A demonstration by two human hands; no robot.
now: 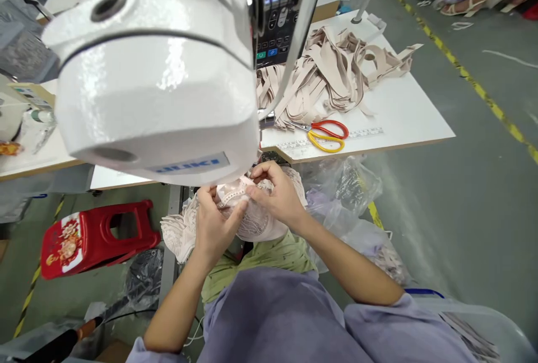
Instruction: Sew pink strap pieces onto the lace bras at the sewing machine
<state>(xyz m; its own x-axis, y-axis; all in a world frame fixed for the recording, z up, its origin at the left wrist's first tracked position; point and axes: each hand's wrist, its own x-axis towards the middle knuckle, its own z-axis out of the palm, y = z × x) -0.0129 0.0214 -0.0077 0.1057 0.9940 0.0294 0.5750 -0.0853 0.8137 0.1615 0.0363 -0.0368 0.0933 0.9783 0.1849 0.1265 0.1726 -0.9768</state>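
Observation:
Below the head of a white JUKI sewing machine (159,94), both hands hold a pale pink lace garment piece (254,226), rounded like a bra cup. My left hand (214,226) grips its left edge, thumb on top and fingers curled behind. My right hand (275,192) pinches the upper right edge between thumb and fingers. Between the thumbs runs a light strip with a row of small holes. More cream lace pieces (180,231) hang in a bunch left of my left hand. The machine's needle area is hidden behind its head.
Beige fabric strips (332,71) lie heaped on the white table (420,119), with red-and-yellow-handled scissors (328,134) and a clear ruler (370,132) near its front edge. Plastic bags (348,223) sit at right below the table. A red stool (96,234) stands at left.

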